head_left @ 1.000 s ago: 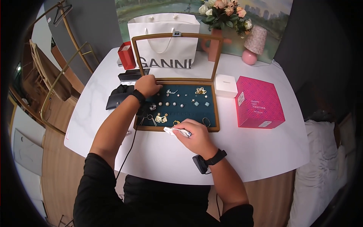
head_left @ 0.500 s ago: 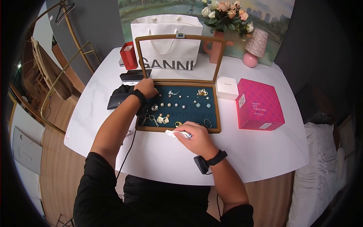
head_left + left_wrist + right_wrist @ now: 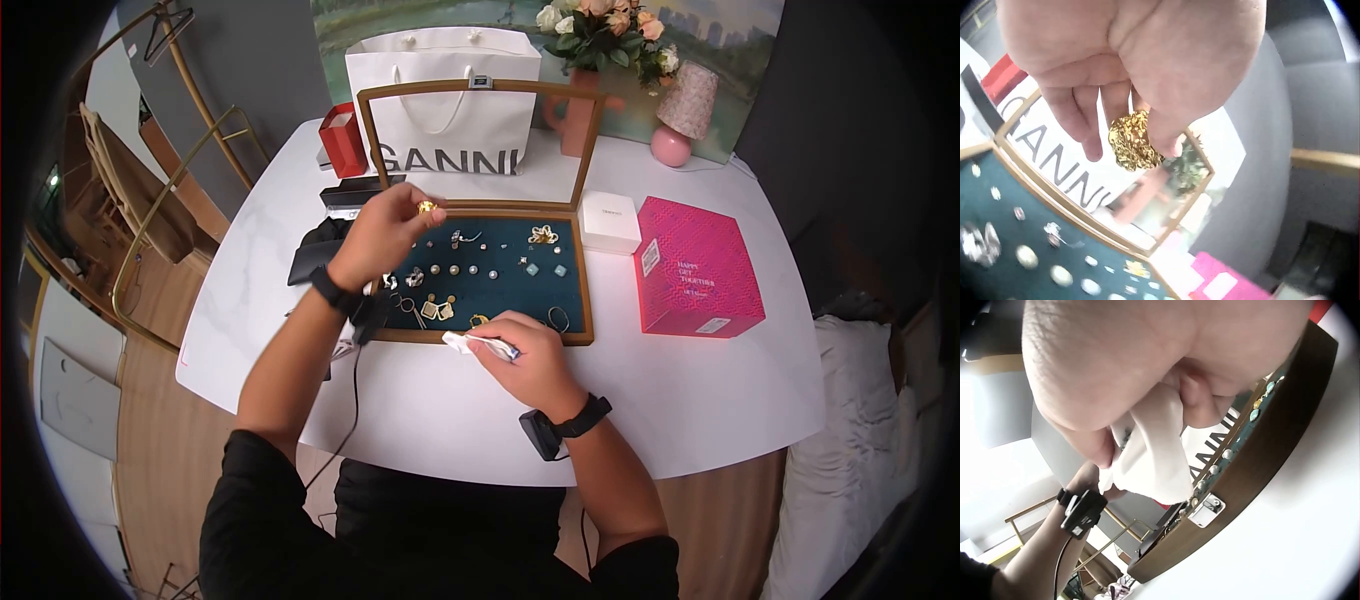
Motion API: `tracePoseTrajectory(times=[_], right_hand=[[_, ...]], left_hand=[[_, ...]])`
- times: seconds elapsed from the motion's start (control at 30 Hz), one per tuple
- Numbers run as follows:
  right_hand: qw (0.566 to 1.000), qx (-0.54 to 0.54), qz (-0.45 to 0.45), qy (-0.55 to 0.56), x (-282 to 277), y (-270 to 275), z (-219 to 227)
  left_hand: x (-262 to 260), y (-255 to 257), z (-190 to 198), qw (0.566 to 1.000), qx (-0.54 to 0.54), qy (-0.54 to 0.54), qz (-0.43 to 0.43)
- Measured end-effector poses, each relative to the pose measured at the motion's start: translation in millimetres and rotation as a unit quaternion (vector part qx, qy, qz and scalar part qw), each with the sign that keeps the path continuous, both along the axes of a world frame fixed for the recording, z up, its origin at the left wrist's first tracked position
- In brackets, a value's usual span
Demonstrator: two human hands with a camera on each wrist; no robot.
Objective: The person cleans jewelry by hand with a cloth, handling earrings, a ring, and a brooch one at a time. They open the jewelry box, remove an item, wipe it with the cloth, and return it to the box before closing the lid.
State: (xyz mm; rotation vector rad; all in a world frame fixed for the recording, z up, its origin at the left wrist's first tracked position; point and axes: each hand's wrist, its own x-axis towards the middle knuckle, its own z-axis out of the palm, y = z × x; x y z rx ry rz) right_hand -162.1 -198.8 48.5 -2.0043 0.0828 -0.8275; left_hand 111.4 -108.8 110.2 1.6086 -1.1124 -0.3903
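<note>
My left hand (image 3: 383, 238) pinches a crinkled gold piece of jewellery (image 3: 1132, 142) between thumb and fingers, raised over the back left part of a wooden jewellery box (image 3: 586, 290). The box's glass lid (image 3: 590, 150) stands up. Its dark green lining carries pearl studs, turquoise-coloured earrings (image 3: 533, 269), square gold earrings (image 3: 437, 308), silver hoops and a bracelet (image 3: 558, 319). At the front edge, my right hand (image 3: 535, 358) grips a bunched white cloth (image 3: 1155, 453), part of which hangs out below the fingers. A gold ring-like piece (image 3: 479, 320) lies just behind that hand.
A white GANNI paper bag (image 3: 440, 60) stands behind the lid. Right of the box are a small white box (image 3: 608, 222) and a pink gift box (image 3: 697, 270). Black cases (image 3: 318, 262) and a red box (image 3: 343, 140) are on the left; a pink lamp (image 3: 672, 145) stands at the back.
My left hand has risen from the box's back left corner and turned, bringing the gold piece into view between its fingers. The right hand stays near the front edge with the cloth.
</note>
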Motion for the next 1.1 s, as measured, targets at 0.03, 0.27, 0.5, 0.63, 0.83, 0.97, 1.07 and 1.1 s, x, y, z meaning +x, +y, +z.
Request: tracePoseTrajectory(times=[0.03, 0.27, 0.5, 0.63, 0.83, 0.97, 1.07, 1.1], right_hand=[[1.000, 0.002, -0.002, -0.013, -1, 1, 2], [0.998, 0.011, -0.018, -0.062, -4, 9, 12], [0.998, -0.064, -0.014, -0.025, 2, 12, -1], [0.995, -0.094, -0.020, -0.020, 5, 11, -3], [0.991, -0.111, -0.075, -0.014, 7, 16, -2], [0.988, -0.110, -0.108, -0.001, 9, 15, -8], [0.989, -0.100, -0.107, -0.003, 9, 11, -11], [0.990, -0.103, -0.100, -0.004, 9, 9, -12]], left_hand=[[-14, 11, -2, 0.996, -0.011, 0.083, -0.032], [-111, 67, -55, 0.929, -0.018, 0.370, -0.007], [-142, 80, -86, 0.892, -0.031, 0.449, -0.047], [-143, 80, -87, 0.850, -0.061, 0.517, -0.075], [-140, 79, -99, 0.814, -0.034, 0.565, -0.132], [-140, 79, -98, 0.771, -0.033, 0.619, -0.147], [-139, 78, -98, 0.759, -0.033, 0.635, -0.139], [-138, 78, -97, 0.756, -0.036, 0.638, -0.140]])
